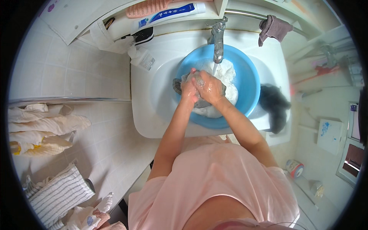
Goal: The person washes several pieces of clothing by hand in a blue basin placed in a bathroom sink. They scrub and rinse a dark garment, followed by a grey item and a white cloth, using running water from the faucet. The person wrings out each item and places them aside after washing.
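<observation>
Both my hands are together over a blue basin (251, 86) set in the white sink. My left hand (188, 89) and my right hand (209, 87) are closed around a wet grey cloth (202, 103), with suds on the fingers. Part of the cloth sticks out on either side of my hands; the rest is hidden in my grip. Beneath and beside it, a white cloth (231, 93) lies bunched in the basin. From the metal faucet (218, 42), a stream of water (214, 68) runs down just beyond my right hand.
Dark wet cloth (274, 107) hangs over the sink's right edge. A white bottle (142, 58) lies at the sink's back left. Above are a shelf with a toothpaste tube (170, 15) and a pink comb (147, 7), and a bar with a brown cloth (274, 29).
</observation>
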A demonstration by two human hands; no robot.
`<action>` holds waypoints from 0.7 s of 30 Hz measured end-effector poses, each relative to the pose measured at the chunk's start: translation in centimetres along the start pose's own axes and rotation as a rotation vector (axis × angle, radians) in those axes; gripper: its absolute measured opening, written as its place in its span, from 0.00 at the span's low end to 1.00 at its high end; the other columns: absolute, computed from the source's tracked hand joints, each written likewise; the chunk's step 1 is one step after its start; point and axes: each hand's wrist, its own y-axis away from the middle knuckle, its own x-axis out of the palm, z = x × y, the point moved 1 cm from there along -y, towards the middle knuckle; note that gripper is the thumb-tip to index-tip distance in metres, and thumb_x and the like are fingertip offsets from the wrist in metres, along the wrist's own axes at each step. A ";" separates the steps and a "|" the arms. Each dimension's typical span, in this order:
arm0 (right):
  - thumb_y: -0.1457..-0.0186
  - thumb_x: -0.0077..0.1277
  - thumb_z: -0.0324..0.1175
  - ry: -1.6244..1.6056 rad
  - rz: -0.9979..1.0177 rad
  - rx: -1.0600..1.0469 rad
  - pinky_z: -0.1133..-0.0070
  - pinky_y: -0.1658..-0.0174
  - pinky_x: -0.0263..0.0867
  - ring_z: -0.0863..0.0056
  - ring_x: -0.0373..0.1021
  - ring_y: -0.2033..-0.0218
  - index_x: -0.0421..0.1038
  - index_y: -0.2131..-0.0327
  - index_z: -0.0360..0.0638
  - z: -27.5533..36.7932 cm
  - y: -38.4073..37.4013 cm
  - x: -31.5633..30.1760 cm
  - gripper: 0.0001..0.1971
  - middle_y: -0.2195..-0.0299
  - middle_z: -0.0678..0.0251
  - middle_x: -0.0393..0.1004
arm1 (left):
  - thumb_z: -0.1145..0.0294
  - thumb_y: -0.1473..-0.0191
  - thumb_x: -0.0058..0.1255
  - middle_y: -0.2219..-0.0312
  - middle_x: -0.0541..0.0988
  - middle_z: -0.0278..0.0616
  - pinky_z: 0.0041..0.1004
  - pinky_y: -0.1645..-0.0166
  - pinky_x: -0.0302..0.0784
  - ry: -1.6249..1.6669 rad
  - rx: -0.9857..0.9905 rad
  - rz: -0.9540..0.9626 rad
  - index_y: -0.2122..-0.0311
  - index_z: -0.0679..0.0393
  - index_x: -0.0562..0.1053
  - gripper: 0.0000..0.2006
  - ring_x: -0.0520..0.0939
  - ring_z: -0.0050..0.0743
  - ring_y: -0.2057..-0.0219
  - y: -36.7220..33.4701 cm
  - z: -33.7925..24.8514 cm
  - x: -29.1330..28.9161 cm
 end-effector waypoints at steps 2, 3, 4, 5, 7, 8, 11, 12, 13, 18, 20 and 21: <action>0.44 0.45 0.48 0.033 0.077 0.067 0.63 0.67 0.68 0.52 0.72 0.69 0.67 0.63 0.45 -0.1 -0.3 -0.1 0.16 0.68 0.52 0.75 | 0.57 0.43 0.49 0.61 0.76 0.39 0.30 0.55 0.74 -0.150 0.027 -0.161 0.54 0.59 0.70 0.18 0.76 0.27 0.57 0.5 -0.1 0.8; 0.43 0.42 0.49 0.049 0.116 0.098 0.63 0.68 0.68 0.51 0.72 0.69 0.67 0.63 0.45 -0.1 -0.5 -0.2 0.17 0.69 0.52 0.75 | 0.58 0.43 0.49 0.60 0.76 0.39 0.30 0.55 0.74 -0.188 0.038 -0.182 0.53 0.60 0.70 0.19 0.76 0.27 0.57 0.8 -0.2 1.0; 0.42 0.41 0.50 0.053 0.166 0.145 0.62 0.66 0.67 0.51 0.72 0.68 0.67 0.63 0.44 -0.4 -0.7 -0.1 0.18 0.68 0.51 0.75 | 0.59 0.43 0.49 0.60 0.76 0.39 0.30 0.54 0.73 -0.226 0.048 -0.201 0.52 0.61 0.69 0.19 0.76 0.27 0.57 1.1 -0.3 1.1; 0.42 0.39 0.51 0.056 0.215 0.193 0.62 0.65 0.67 0.51 0.72 0.67 0.67 0.62 0.44 -0.7 -1.0 0.1 0.20 0.68 0.50 0.75 | 0.60 0.43 0.49 0.59 0.76 0.39 0.30 0.54 0.73 -0.264 0.058 -0.221 0.51 0.61 0.69 0.19 0.75 0.27 0.57 1.2 -0.4 1.2; 0.42 0.37 0.54 0.046 0.257 0.288 0.62 0.62 0.66 0.51 0.72 0.65 0.67 0.59 0.44 -2.1 -1.9 0.6 0.23 0.68 0.48 0.75 | 0.61 0.43 0.49 0.60 0.76 0.40 0.30 0.56 0.72 -0.501 0.110 -0.200 0.53 0.64 0.70 0.18 0.76 0.28 0.59 0.8 -0.2 0.6; 0.41 0.35 0.55 0.033 0.245 0.339 0.62 0.60 0.65 0.51 0.72 0.64 0.67 0.57 0.44 -3.9 -2.3 0.7 0.24 0.68 0.47 0.75 | 0.61 0.43 0.49 0.61 0.75 0.41 0.29 0.56 0.72 -0.621 0.137 -0.184 0.54 0.65 0.70 0.18 0.76 0.28 0.60 0.4 -0.1 0.4; 0.44 0.39 0.57 0.240 0.342 0.365 0.61 0.54 0.62 0.56 0.64 0.50 0.63 0.47 0.48 -4.6 -3.1 -1.4 0.29 0.54 0.48 0.67 | 0.58 0.45 0.52 0.59 0.75 0.44 0.29 0.56 0.72 -0.395 0.104 -0.036 0.51 0.67 0.66 0.24 0.75 0.29 0.59 -0.4 0.0 -1.4; 0.45 0.41 0.57 0.402 0.281 0.252 0.60 0.53 0.61 0.57 0.60 0.46 0.61 0.46 0.48 -5.6 -2.4 -1.5 0.30 0.48 0.51 0.63 | 0.58 0.48 0.54 0.57 0.74 0.50 0.32 0.54 0.71 -0.557 0.092 -0.100 0.48 0.67 0.61 0.29 0.76 0.36 0.57 -1.3 0.3 -2.5; 0.46 0.43 0.57 0.558 0.223 0.142 0.60 0.52 0.60 0.59 0.56 0.42 0.60 0.45 0.48 -5.4 -1.9 -1.6 0.31 0.42 0.54 0.58 | 0.58 0.48 0.54 0.57 0.74 0.51 0.35 0.53 0.71 -0.772 0.169 -0.147 0.47 0.67 0.61 0.29 0.76 0.39 0.57 -1.6 0.8 -3.2; 0.43 0.41 0.53 0.651 0.355 -0.097 0.46 0.39 0.31 0.56 0.34 0.34 0.42 0.36 0.57 -9.4 1.3 2.1 0.35 0.38 0.52 0.46 | 0.58 0.46 0.47 0.61 0.75 0.61 0.47 0.54 0.71 -1.625 0.199 -0.268 0.49 0.67 0.61 0.25 0.77 0.57 0.58 -2.9 3.8 -3.1; 0.43 0.39 0.51 0.695 0.413 -0.040 0.44 0.40 0.29 0.56 0.34 0.34 0.42 0.36 0.57 -10.2 1.1 3.0 0.34 0.37 0.52 0.46 | 0.57 0.46 0.46 0.61 0.75 0.62 0.48 0.57 0.72 -1.698 0.256 -0.309 0.55 0.65 0.64 0.21 0.78 0.58 0.62 -3.3 4.7 -2.9; 0.42 0.39 0.50 0.714 0.437 -0.014 0.43 0.40 0.28 0.56 0.33 0.34 0.41 0.36 0.57 -10.4 0.8 3.4 0.33 0.37 0.52 0.46 | 0.57 0.45 0.45 0.61 0.75 0.62 0.48 0.57 0.71 -1.725 0.257 -0.282 0.55 0.65 0.64 0.21 0.78 0.58 0.62 -3.8 5.0 -3.3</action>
